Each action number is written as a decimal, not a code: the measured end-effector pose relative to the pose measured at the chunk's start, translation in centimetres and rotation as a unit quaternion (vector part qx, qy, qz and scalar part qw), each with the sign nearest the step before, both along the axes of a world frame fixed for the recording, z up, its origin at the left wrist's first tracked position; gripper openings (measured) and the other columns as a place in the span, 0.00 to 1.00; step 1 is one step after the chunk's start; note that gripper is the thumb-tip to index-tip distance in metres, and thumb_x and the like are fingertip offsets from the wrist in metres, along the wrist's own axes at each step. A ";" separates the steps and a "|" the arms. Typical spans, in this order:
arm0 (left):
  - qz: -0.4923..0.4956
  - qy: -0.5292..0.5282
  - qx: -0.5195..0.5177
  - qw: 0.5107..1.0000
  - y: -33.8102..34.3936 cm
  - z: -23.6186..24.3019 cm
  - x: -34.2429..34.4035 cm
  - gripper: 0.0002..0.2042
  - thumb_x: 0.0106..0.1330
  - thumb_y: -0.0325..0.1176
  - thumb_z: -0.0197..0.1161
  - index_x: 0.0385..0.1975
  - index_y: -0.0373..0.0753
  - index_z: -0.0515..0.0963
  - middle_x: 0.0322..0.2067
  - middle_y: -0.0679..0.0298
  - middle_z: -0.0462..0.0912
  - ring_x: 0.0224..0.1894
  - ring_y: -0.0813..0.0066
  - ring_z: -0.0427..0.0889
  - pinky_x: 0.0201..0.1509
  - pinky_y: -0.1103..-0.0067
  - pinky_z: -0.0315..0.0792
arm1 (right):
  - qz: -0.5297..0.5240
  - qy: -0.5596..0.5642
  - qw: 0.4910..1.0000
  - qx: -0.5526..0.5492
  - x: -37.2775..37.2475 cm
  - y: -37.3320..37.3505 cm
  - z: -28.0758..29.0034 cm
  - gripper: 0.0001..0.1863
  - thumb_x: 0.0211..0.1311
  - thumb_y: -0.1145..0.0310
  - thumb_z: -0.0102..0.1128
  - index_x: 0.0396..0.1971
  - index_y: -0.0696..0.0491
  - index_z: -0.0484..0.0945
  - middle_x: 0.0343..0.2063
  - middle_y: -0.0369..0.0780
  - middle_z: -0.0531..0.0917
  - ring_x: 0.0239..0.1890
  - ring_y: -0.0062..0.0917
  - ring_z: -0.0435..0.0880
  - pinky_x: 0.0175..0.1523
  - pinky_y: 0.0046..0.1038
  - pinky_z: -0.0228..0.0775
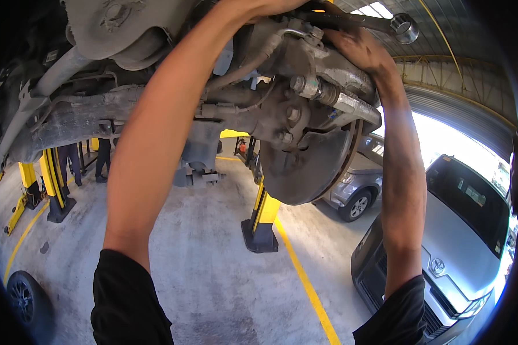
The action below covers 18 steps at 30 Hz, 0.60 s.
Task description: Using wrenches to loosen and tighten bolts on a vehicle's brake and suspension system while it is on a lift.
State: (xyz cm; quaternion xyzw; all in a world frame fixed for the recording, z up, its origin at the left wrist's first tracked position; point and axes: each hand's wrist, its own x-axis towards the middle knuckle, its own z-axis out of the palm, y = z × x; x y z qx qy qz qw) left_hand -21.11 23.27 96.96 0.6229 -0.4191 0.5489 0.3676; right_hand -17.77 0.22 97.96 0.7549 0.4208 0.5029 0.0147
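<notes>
Both my arms reach up to the wheel end of a raised vehicle. My left hand (273, 6) is at the top edge, above the brake hose (252, 64); its fingers are cut off or hidden. Over the brake caliper (345, 70), my right hand (357, 47) is bent inward, its fingers largely hidden behind a wrench. This dark-handled wrench (371, 22) lies across the top, its shiny ring end pointing right. Whether either hand grips it cannot be made out. Below the caliper hangs the bare brake disc (302, 172), with the dusty hub knuckle (285, 112) behind it.
Dusty axle and suspension parts (86, 123) fill the upper left. Yellow lift posts (265, 210) stand on the concrete floor. A loose wheel (26, 302) is at lower left. A silver van (460, 259) and a grey car (357, 184) are at right. Two people's legs (72, 161) show far left.
</notes>
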 end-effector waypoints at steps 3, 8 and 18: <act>0.099 0.079 0.096 0.987 1.1 -2.4 -4.4 0.22 0.66 0.41 0.61 0.53 0.29 0.79 0.45 0.49 0.85 0.48 0.62 0.82 0.55 0.72 0.71 | 0.046 -0.073 0.996 -0.030 -0.3 0.8 -0.4 0.22 0.70 0.67 0.49 0.59 0.60 0.73 0.53 0.50 0.82 0.54 0.32 0.81 0.59 0.30 0.72; 0.079 0.059 0.157 0.983 1.7 -4.3 -5.6 0.22 0.65 0.39 0.63 0.54 0.30 0.78 0.46 0.48 0.85 0.49 0.63 0.83 0.57 0.74 0.72 | 0.097 -0.041 0.994 -0.013 -0.6 0.0 -0.8 0.15 0.65 0.73 0.57 0.51 0.56 0.82 0.52 0.45 0.83 0.54 0.35 0.82 0.60 0.33 0.73; 0.057 0.003 0.140 0.989 2.8 -4.8 -2.8 0.16 0.63 0.31 0.67 0.48 0.28 0.81 0.45 0.49 0.86 0.47 0.63 0.84 0.54 0.73 0.75 | 0.361 0.345 0.864 0.064 -7.2 4.3 3.3 0.20 0.66 0.72 0.60 0.56 0.61 0.74 0.51 0.44 0.82 0.56 0.29 0.81 0.60 0.27 0.75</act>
